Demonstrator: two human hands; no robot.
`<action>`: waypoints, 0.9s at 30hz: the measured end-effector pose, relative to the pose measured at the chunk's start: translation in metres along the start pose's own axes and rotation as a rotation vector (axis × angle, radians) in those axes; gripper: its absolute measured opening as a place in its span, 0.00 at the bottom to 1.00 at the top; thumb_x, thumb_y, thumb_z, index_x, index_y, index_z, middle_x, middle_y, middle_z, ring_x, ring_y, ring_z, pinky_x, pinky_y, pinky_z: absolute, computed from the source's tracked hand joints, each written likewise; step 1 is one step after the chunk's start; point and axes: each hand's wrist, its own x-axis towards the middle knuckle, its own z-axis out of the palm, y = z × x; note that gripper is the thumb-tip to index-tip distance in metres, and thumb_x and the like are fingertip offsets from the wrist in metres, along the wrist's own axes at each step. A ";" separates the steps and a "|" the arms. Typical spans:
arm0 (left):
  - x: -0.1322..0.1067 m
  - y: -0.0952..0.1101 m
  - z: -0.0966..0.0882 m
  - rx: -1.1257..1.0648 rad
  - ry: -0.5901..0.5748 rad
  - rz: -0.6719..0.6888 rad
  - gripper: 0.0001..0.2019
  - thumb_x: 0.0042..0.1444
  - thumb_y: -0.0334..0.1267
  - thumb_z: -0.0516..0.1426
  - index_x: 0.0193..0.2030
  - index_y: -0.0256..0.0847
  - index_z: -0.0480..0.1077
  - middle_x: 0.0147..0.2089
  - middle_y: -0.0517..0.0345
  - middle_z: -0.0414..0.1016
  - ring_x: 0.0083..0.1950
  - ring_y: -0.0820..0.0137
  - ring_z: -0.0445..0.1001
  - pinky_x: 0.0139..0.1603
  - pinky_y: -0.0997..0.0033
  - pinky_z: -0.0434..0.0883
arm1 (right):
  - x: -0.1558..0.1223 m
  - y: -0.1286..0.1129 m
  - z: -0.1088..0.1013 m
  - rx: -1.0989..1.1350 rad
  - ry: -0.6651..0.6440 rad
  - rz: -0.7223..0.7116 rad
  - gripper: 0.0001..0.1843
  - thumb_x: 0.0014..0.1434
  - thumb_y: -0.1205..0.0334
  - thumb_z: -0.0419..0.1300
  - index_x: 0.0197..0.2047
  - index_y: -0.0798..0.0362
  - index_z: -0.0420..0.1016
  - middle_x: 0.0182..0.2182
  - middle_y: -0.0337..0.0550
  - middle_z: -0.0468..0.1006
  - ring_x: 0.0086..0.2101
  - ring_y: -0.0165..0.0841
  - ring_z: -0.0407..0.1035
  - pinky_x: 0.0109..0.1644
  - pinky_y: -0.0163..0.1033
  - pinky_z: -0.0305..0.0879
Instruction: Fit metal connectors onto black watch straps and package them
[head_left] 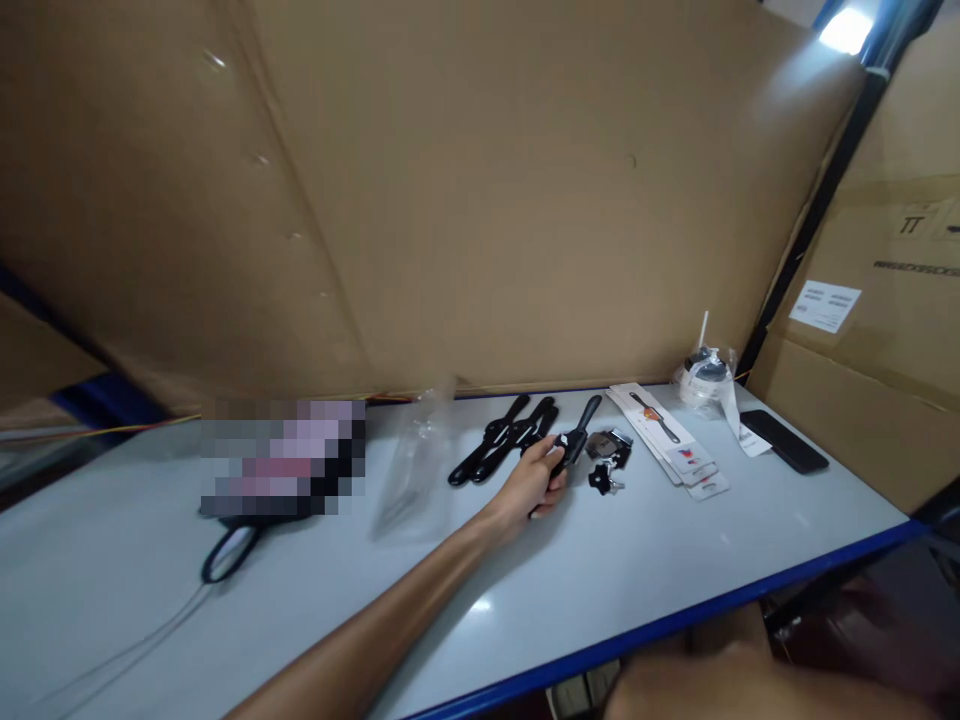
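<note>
My left hand (536, 478) reaches far across the white table (675, 560) and is closed around the lower end of a long black strap-like piece (581, 430). Just left of it lie several more black strap pieces (499, 440). To its right sit a small metal part and a black knob (607, 462). A blurred skin-coloured shape (720, 680) at the bottom right, below the table edge, may be my right hand; no fingers can be made out.
A clear plastic bag (416, 460) lies left of the straps. Printed cards (667, 440), a bagged dark item (706, 378) and a black phone (784, 440) lie at the right. A black loop (225, 552) sits under a blurred patch. Cardboard (487, 200) walls the back; a labelled carton (885, 330) stands right.
</note>
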 end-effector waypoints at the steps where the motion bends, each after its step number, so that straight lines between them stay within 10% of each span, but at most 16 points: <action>1: 0.000 -0.001 0.000 -0.009 -0.007 0.012 0.12 0.63 0.44 0.57 0.38 0.46 0.55 0.19 0.73 0.55 0.14 0.80 0.47 0.14 0.82 0.41 | 0.013 0.014 -0.010 0.043 0.028 -0.010 0.07 0.67 0.55 0.61 0.39 0.44 0.81 0.37 0.37 0.81 0.32 0.30 0.74 0.33 0.35 0.68; 6: 0.001 -0.004 0.002 0.016 -0.004 0.034 0.14 0.61 0.48 0.58 0.40 0.46 0.56 0.19 0.74 0.55 0.14 0.80 0.47 0.15 0.80 0.40 | 0.097 0.100 -0.036 0.323 0.497 0.215 0.17 0.69 0.61 0.54 0.29 0.53 0.76 0.21 0.34 0.73 0.22 0.27 0.62 0.28 0.34 0.54; 11: 0.003 -0.008 -0.001 0.030 0.001 0.025 0.17 0.59 0.51 0.59 0.44 0.47 0.57 0.19 0.75 0.56 0.15 0.80 0.45 0.16 0.79 0.39 | 0.139 0.164 0.004 0.343 0.628 0.222 0.17 0.68 0.59 0.55 0.29 0.54 0.75 0.21 0.34 0.71 0.24 0.27 0.63 0.31 0.34 0.54; 20: -0.003 -0.006 0.001 0.085 0.004 0.012 0.16 0.60 0.51 0.59 0.42 0.46 0.59 0.19 0.75 0.56 0.14 0.81 0.46 0.13 0.81 0.41 | 0.114 0.166 0.030 0.071 0.427 -0.087 0.15 0.57 0.76 0.59 0.40 0.51 0.85 0.38 0.44 0.82 0.40 0.38 0.67 0.46 0.42 0.63; 27: -0.010 -0.001 0.007 0.158 0.064 0.008 0.15 0.61 0.51 0.58 0.40 0.46 0.57 0.19 0.75 0.54 0.14 0.80 0.45 0.12 0.81 0.42 | 0.114 0.159 0.036 0.076 0.391 -0.042 0.14 0.57 0.76 0.59 0.35 0.52 0.85 0.36 0.44 0.82 0.40 0.38 0.65 0.46 0.44 0.63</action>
